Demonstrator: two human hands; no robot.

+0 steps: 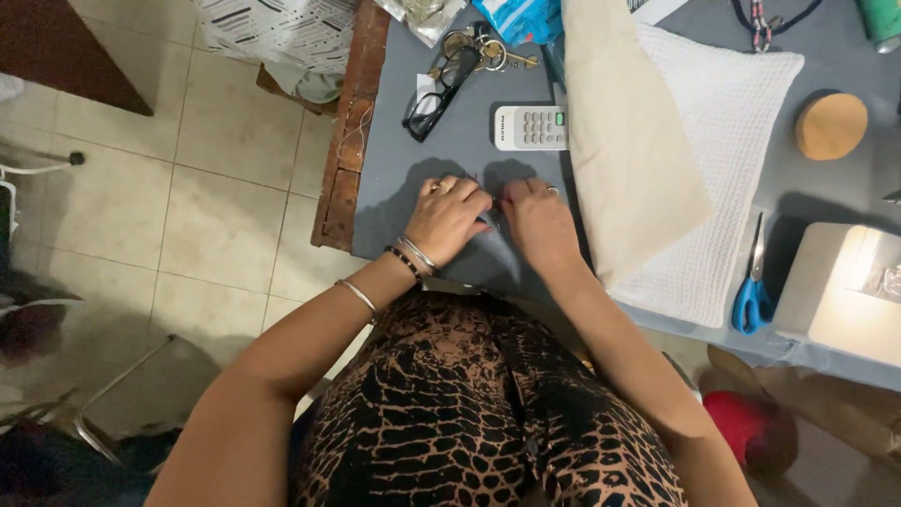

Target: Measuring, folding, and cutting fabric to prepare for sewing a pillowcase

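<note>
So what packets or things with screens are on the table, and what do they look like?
Remote control: just beyond the two hands, white rectangle with grey buttons and a small green screen.
Blue packet: far table edge, crinkly blue and white, partly cut off.
Clear bag: left of the blue packet, see-through plastic, contents unclear.
Green container: far right corner, only partly in view.

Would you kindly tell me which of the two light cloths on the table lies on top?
The smooth cream cloth lies on top, folded and angled across the white waffle-textured cloth beneath it.
</note>
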